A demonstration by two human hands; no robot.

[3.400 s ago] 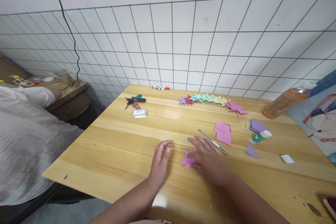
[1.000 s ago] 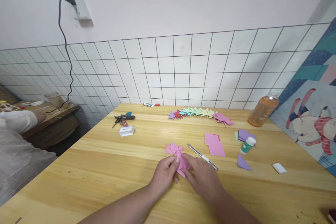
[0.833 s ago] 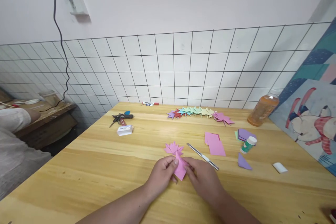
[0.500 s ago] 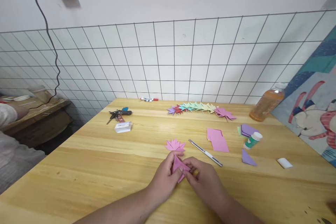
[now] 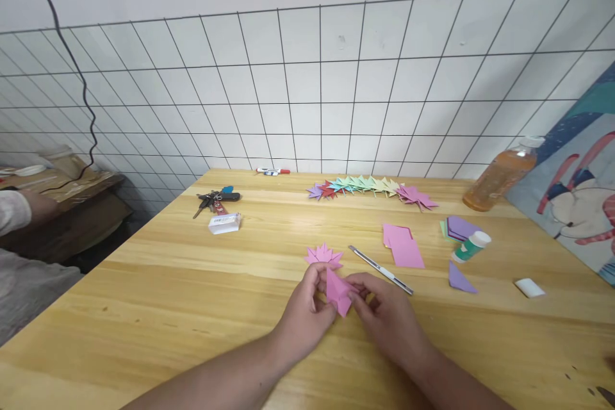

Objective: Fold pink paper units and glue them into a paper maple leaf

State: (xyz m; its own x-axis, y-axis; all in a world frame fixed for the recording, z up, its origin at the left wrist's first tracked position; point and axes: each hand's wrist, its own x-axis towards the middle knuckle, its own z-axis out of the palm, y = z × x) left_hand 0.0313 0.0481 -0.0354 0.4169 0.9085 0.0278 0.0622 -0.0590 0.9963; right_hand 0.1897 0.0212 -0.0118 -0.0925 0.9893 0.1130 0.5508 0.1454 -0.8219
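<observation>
A folded piece of pink paper [image 5: 339, 295] is pinched between both hands just above the table. My left hand [image 5: 307, 311] grips its left edge, with thumb and fingers closed on it. On the other side, my right hand [image 5: 387, 320] pinches the right corner between thumb and forefinger. Right behind the hands lies a pink folded paper leaf [image 5: 325, 255], its near edge partly hidden by my left fingers. A utility knife [image 5: 382, 270] lies slanting beyond my right hand. Flat pink paper squares [image 5: 406, 250] rest to the right of the knife.
A row of coloured paper leaves [image 5: 369, 186] runs along the back. Right stand a bottle [image 5: 500, 176], purple sheets [image 5: 464, 227], a glue stick [image 5: 471, 247], a purple triangle [image 5: 461, 278] and an eraser [image 5: 530, 287]. Left are keys [image 5: 216, 200] and a small box [image 5: 224, 223]. Another person's arm [image 5: 29, 210] shows far left.
The view has tilted down slightly. Both hands still hold the pink paper, which is now turned more upright, and my left thumb has moved off its middle toward the lower left edge.
</observation>
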